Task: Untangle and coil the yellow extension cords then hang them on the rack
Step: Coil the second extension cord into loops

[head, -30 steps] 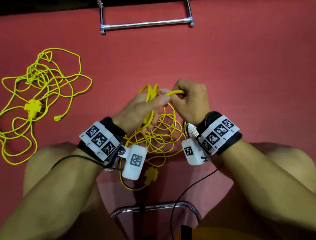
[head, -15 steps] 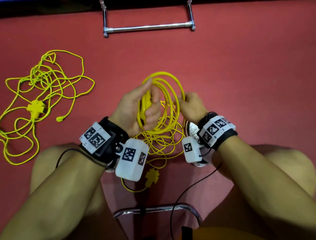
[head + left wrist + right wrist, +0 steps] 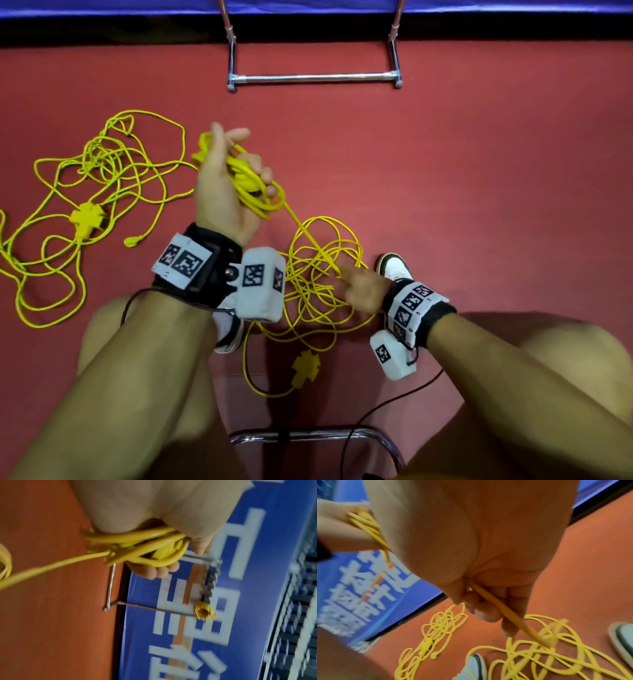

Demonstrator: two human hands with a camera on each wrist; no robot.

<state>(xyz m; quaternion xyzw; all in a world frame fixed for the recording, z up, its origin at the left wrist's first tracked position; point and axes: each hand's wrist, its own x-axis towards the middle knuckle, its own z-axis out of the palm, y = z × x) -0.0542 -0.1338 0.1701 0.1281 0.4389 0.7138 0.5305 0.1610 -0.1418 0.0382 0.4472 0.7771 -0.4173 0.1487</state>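
While my left hand (image 3: pixel 226 192) is raised with its palm up, its lower fingers curl round a small bundle of yellow cord loops (image 3: pixel 253 192) — the thumb and forefinger stand free above it. In the left wrist view the same loops (image 3: pixel 145 550) sit pressed between palm and fingertips. From that bundle one taut strand of the yellow extension cord (image 3: pixel 308 236) runs down and to the right to my right hand (image 3: pixel 363 291), which pinches it; the right wrist view shows the strand (image 3: pixel 501 608) passing under the thumb and across the curled fingers. The strand's long axis slants from the upper grip down to the lower one.

Below and around the right hand, the rest of this cord lies in a loose tangle (image 3: pixel 318 291) on the red floor (image 3: pixel 479 171), its cross-shaped yellow socket block (image 3: pixel 306 371) nearer me than either hand. Well to the left of the left hand lies a second tangled yellow cord (image 3: pixel 102 178) with its own cross-shaped block (image 3: pixel 87 219). Beyond both hands stands the chrome bar rack (image 3: pixel 313 78), and in the left wrist view a coiled yellow bundle (image 3: pixel 205 610) hangs on it.
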